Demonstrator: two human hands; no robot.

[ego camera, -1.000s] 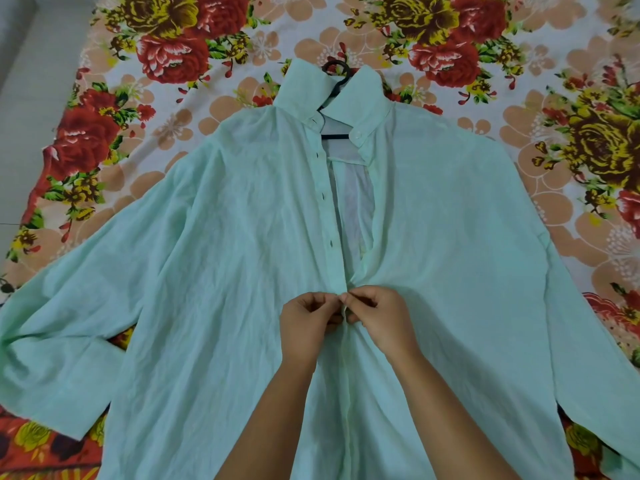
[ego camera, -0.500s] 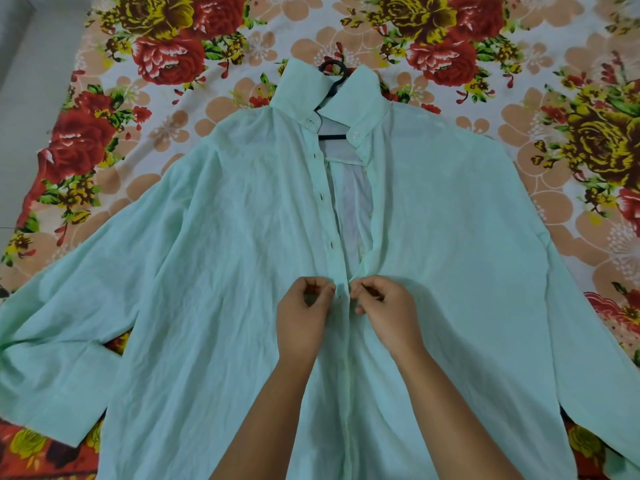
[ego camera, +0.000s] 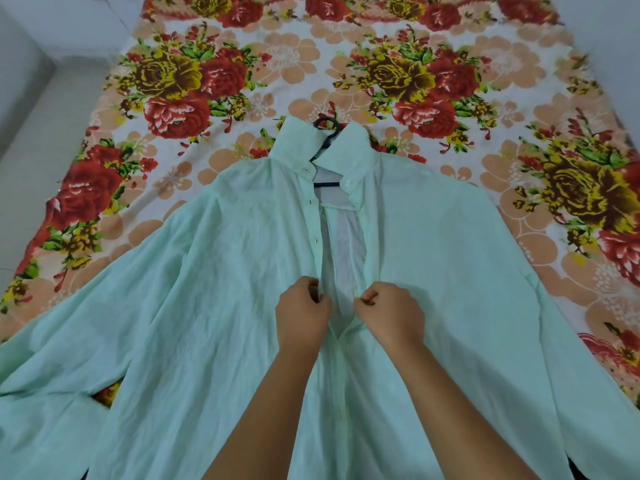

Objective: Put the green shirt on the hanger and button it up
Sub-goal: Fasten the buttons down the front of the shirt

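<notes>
The green shirt (ego camera: 214,306) lies face up and spread flat on a floral bedsheet (ego camera: 284,60), its collar toward the far end and both sleeves thrown out to the sides; a black hanger (ego camera: 326,183) sits inside it, the hook poking out above the collar and a short stretch of the bar showing in the open neck; the front is closed from below up to the point where the hands meet, and above that the two front edges part in a narrow wedge that shows the paler inside of the back panel; the left hand (ego camera: 302,315) has its fingers curled in and pinches the left front edge, the one carrying the small dark marks along the placket; the right hand (ego camera: 393,315) is likewise curled, thumb and forefinger nipping the opposite edge; the two hands are near each other with the gap of the opening between them, both forearms reaching in from the near side over the lower part of the shirt
</notes>
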